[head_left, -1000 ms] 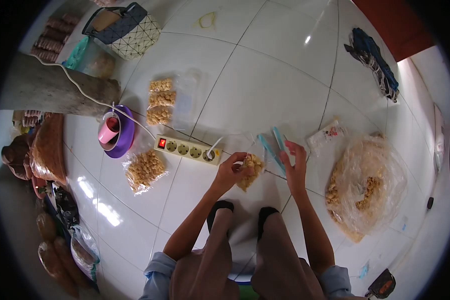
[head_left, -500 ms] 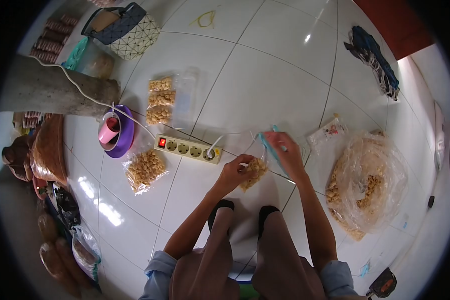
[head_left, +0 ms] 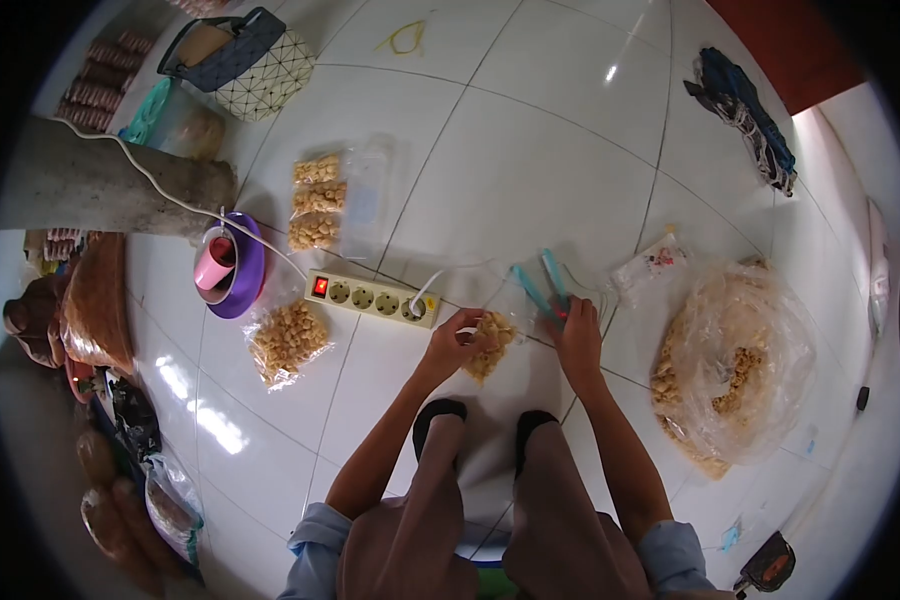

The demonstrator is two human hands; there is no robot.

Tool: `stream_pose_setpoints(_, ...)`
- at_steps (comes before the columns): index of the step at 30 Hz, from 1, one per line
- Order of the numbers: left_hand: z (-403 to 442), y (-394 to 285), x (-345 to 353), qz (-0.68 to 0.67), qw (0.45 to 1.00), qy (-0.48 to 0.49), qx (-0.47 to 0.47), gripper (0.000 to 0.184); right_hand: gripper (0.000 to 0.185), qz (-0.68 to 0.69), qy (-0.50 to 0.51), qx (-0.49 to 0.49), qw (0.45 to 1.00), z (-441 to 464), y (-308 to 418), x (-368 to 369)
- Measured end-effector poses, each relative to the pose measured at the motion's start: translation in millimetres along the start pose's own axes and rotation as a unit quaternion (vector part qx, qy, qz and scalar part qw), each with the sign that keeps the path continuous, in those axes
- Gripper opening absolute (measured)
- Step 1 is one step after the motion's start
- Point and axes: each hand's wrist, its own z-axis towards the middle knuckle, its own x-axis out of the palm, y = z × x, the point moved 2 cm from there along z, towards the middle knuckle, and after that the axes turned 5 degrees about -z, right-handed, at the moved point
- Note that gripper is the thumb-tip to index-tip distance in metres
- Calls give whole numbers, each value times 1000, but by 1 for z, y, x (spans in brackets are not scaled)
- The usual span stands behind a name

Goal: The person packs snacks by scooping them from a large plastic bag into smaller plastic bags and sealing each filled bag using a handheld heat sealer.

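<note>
Pinching left hand (head_left: pixel 454 346): angled inward, I've the snack bag (head_left: pixel 490 354), partly finger-hidden, just right of the power strip (head_left: pixel 353 296).
Right hand (head_left: pixel 579 337): outstretched at the blue tool (head_left: pixel 532 290); can't tell my grip.

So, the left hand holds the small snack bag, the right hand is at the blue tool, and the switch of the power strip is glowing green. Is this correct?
Not quite: the switch of the power strip glows red, as the head view shows. The left hand does hold the small snack bag, and the right hand is at the blue tool.
</note>
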Motion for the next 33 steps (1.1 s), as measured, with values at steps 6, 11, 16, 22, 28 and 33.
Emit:
stream_pose_setpoints(6,-1,-11,1,-49,998,-17,27,47,48,157,19,13,987,0,-32,-3)
stream_pose_setpoints(11,1,-26,-3,-33,999,-7,-8,46,39,499,210,72,838,-8,-40,-43)
stream_pose_setpoints(16,4,-31,-2,-33,999,-17,31,45,44,430,271,44,860,-15,-42,-58)
stream_pose_setpoints(22,6,-35,3,-18,1000,11,12,42,45,388,327,27,861,-9,-29,-60)
stream_pose_setpoints(28,6,-34,7,23,999,43,7,41,47,375,329,17,867,-4,-21,-56)
stream_pose_setpoints(33,3,-40,10,53,997,51,0,42,48,367,334,30,867,-4,-12,-59)
